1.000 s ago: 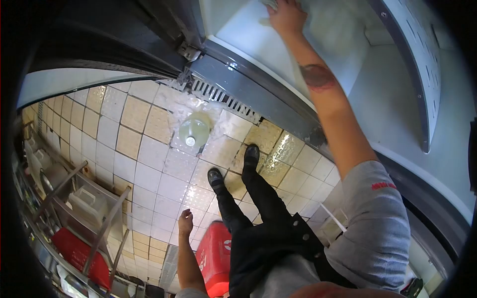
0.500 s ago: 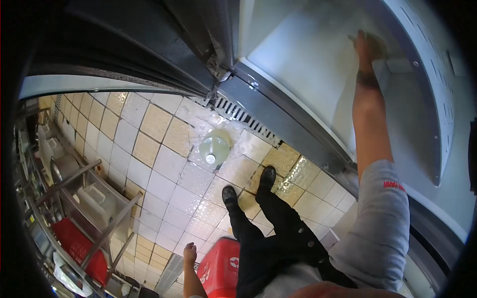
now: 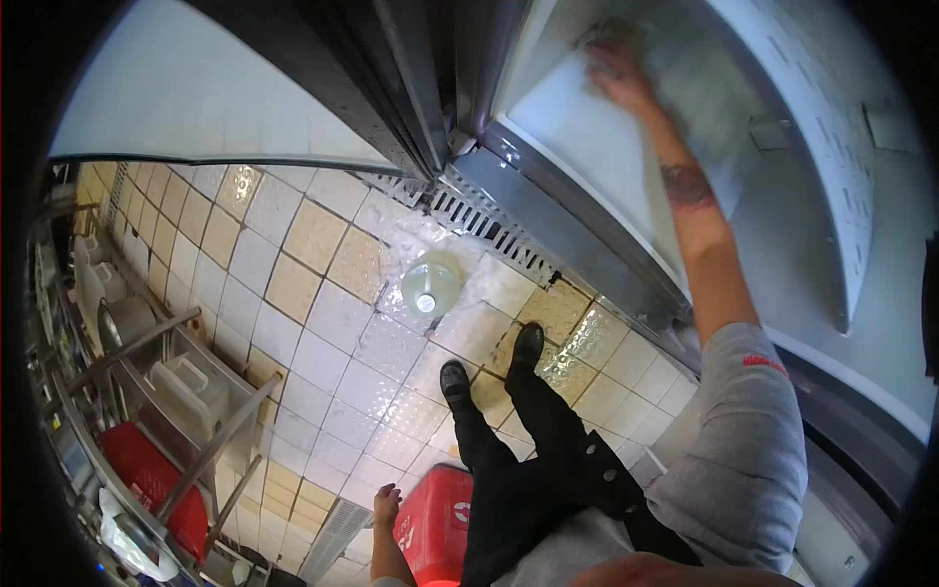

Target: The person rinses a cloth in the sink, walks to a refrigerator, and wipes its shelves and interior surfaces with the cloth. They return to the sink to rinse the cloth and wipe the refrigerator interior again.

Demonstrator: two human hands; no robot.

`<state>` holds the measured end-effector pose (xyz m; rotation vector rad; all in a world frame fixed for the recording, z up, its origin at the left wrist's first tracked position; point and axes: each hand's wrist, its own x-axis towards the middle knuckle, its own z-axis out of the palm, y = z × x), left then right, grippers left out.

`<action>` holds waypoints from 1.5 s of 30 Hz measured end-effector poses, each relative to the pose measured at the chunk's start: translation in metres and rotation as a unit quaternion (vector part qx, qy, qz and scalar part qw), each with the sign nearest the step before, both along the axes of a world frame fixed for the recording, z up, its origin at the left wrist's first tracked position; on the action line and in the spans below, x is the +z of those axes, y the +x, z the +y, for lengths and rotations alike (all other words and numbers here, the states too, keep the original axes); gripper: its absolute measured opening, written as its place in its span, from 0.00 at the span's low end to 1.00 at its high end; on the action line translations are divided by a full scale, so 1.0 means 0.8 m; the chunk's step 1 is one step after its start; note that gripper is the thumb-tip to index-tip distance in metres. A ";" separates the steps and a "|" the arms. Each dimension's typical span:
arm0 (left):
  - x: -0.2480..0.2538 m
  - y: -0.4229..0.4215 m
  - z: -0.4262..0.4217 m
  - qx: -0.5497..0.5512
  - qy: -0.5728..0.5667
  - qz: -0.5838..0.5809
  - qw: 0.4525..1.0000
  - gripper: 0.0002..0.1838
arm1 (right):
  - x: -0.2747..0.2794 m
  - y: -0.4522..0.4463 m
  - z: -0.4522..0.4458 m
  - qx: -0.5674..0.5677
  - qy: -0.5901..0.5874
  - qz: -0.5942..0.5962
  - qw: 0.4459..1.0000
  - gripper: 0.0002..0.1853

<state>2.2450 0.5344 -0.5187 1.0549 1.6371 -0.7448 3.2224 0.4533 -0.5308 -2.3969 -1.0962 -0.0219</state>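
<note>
Inside diagonal cabinet (image 3: 559, 122), right hand (image 3: 620, 82)

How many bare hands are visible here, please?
2. The right bare hand is inside the white-lined cabinet with grey metal edges; the left bare hand hangs near the red plastic container. No others show.

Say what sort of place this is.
Probably a commercial kitchen: grey metal rack with translucent plastic containers, pale slotted floor drain beside white and beige square tiles, white-lined grey cabinet resembling a refrigerator.

Jug (image 3: 430, 284) on floor (image 3: 337, 338) before cabinet (image 3: 579, 132)
</note>
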 end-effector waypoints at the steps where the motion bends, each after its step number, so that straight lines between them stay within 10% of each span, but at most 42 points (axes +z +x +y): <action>1: 0.006 0.002 0.001 -0.010 -0.012 0.000 1.000 0.24 | 0.014 -0.041 0.008 0.026 0.026 -0.001 0.999 0.29; 8: 0.073 -0.002 0.022 0.016 0.041 -0.048 0.998 0.22 | 0.079 -0.190 0.040 0.060 0.017 0.032 0.998 0.26; 14: 0.097 -0.066 0.038 -0.025 0.085 -0.012 0.996 0.21 | 0.170 -0.174 0.034 0.004 -0.090 0.306 0.948 0.24; 17: 0.107 -0.073 0.038 -0.022 0.079 -0.005 0.997 0.21 | 0.133 -0.099 0.017 -0.043 0.032 0.227 0.972 0.28; 26: 0.092 -0.048 0.025 -0.025 0.020 -0.035 0.999 0.23 | 0.079 -0.194 0.078 -0.224 -0.107 -0.027 0.968 0.33; 33: 0.114 -0.048 0.031 -0.052 -0.007 -0.046 0.998 0.23 | 0.051 -0.223 0.036 0.012 -0.033 -0.003 0.999 0.18; 38: 0.149 -0.076 0.024 0.058 0.018 -0.035 0.998 0.24 | 0.065 -0.272 -0.078 -0.081 -0.064 -0.079 0.992 0.23; 42: 0.198 -0.102 -0.028 0.140 0.076 -0.029 0.987 0.23 | 0.061 -0.310 -0.155 -0.371 -0.267 0.047 0.888 0.27; 43: 0.203 -0.116 -0.044 0.129 0.078 -0.024 0.988 0.21 | 0.059 -0.310 -0.170 -0.365 -0.263 0.044 0.892 0.26; 45: 0.199 -0.163 -0.081 0.096 0.038 -0.012 0.995 0.21 | -0.001 -0.246 -0.241 0.079 -0.479 -0.278 0.829 0.22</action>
